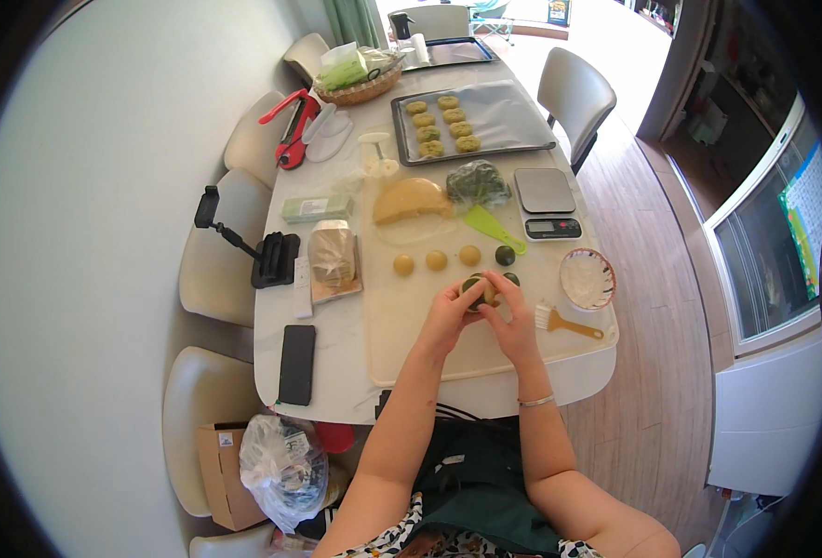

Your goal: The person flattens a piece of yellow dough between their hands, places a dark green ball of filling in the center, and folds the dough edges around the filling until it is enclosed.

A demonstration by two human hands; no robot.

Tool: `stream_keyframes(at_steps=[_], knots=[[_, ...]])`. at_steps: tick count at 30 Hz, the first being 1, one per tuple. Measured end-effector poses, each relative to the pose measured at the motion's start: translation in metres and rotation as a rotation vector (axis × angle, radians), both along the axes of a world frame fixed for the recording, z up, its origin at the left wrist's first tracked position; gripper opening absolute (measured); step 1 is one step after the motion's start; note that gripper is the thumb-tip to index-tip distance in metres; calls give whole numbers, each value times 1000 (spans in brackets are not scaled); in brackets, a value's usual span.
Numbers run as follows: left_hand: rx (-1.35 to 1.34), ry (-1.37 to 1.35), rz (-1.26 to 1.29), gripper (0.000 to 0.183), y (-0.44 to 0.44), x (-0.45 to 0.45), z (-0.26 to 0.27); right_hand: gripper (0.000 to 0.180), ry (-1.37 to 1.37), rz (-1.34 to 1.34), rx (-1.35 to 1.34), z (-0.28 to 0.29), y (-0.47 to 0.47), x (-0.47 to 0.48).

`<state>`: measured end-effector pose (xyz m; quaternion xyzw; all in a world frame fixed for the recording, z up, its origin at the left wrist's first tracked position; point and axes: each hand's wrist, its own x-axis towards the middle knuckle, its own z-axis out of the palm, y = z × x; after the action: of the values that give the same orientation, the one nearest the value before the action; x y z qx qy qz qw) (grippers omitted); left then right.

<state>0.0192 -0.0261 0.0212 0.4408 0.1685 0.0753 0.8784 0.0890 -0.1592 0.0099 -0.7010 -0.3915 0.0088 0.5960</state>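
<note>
My left hand (451, 314) and my right hand (512, 314) together hold a ball of dark green and yellow dough (477, 293) over the cream board (404, 349). Fingers hide much of it. Just beyond, a dark green ball (505, 255) sits at the right end of a row of yellow balls (436, 261). Another dark green ball (512, 280) lies partly behind my right fingers. Farther back are a large yellow dough piece (411, 201), dark green dough in plastic (478, 184) and a lime-green spatula (491, 227).
A brush (575, 326), a patterned bowl of white powder (587, 279) and a digital scale (545, 192) are at the right. A lined baking tray (508, 115) bears several shaped pieces at the back. At the left lie a phone (297, 365), a bagged stack (334, 258) and a black stand (275, 259).
</note>
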Motion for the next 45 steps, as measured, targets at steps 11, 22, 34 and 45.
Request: stream_keyframes(at_steps=[11, 22, 34, 45], knots=[[-43, -92, 10, 31, -5, 1, 5, 58, -38, -4, -4, 18, -2, -2], [-146, -89, 23, 30, -2, 2, 0, 58, 119, 28, 25, 21, -4, -3], [-22, -64, -103, 28, 0, -3, 4, 54, 72, 116, 44, 13, -13, 9], [16, -92, -38, 27, -2, 0, 8, 48, 244, 88, 164, 5, -8, 7]])
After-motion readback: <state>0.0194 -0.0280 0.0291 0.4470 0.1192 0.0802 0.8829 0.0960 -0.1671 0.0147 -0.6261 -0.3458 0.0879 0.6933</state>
